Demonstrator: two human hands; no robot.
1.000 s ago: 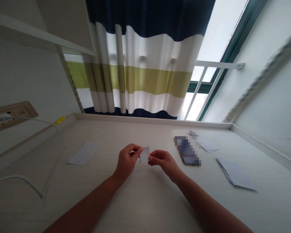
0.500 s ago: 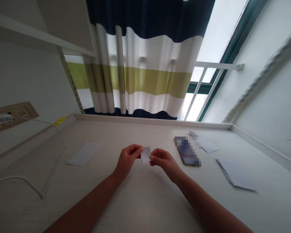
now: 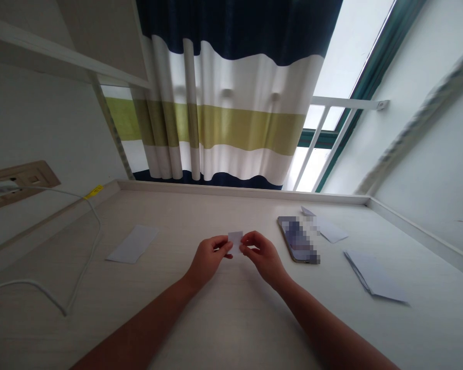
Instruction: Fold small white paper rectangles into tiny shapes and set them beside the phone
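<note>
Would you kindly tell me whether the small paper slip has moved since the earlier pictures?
Yes, the small paper slip has shifted slightly right, toward the phone.

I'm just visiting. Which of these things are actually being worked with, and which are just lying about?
Being worked with:
small white paper square, pinched between left hand and right hand

Lying about:
flat smartphone, screen blurred
folded white paper sheet
white paper strip
white paper piece
thin white cable
</note>
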